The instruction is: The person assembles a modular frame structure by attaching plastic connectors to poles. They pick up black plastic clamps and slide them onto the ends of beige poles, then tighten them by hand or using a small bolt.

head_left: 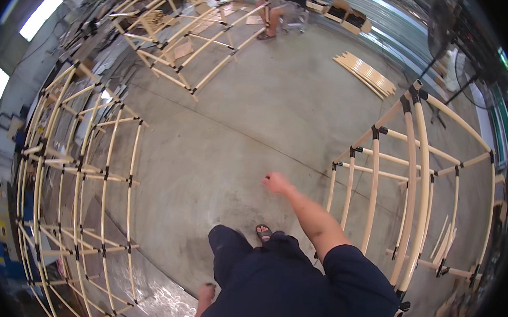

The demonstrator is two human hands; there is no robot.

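Observation:
My right hand [276,183] is stretched forward over the concrete floor, its fingers curled closed. Whatever it may hold is too small to make out. Lower down, beside my left leg, hangs my left hand [207,291], also closed, and its inside is hidden. Neither hand touches a frame. Nearest to my right arm stands a rack frame [373,190] of cream pipes with black joints. On my left rises a taller rack frame [107,175] of the same kind of pipe.
Another pipe frame [186,36] stands at the far left, with a seated person [276,13] beside it. A bundle of cream pipes [366,74] lies on the floor at the far right. Open cardboard boxes [354,21] sit behind, and a large dark fan [451,40] stands at right.

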